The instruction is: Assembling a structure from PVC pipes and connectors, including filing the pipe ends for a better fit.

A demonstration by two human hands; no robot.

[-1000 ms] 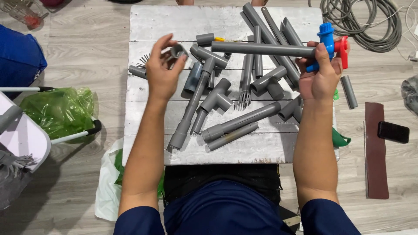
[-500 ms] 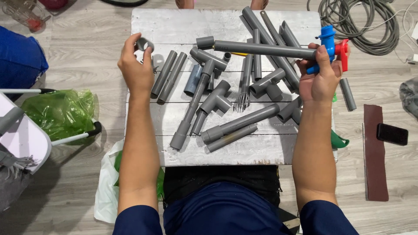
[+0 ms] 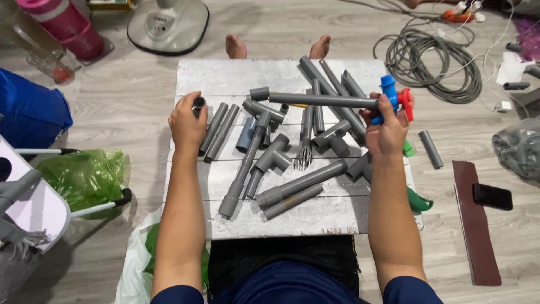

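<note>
My right hand (image 3: 387, 128) grips a blue valve with a red handle (image 3: 389, 97), joined to a long grey pipe (image 3: 322, 101) that runs left to a coupling (image 3: 259, 93). My left hand (image 3: 187, 124) is at the left side of the white wooden board (image 3: 225, 76), closed around a small grey pipe fitting (image 3: 198, 103) whose dark open end shows. Two short grey pipes (image 3: 218, 130) lie just right of that hand. Many grey pipes and tee fittings (image 3: 275, 155) are scattered over the board.
A person's bare feet (image 3: 236, 48) show at the board's far edge. A coil of grey cable (image 3: 433, 62) lies at the upper right, a black phone (image 3: 492, 196) and a brown strip (image 3: 475, 225) at the right, a green bag (image 3: 84, 174) at the left, a fan base (image 3: 169, 22) beyond.
My left hand has moved left from the pile to the board's left side with the small fitting. My right hand has kept the valve and pipe in place.
</note>
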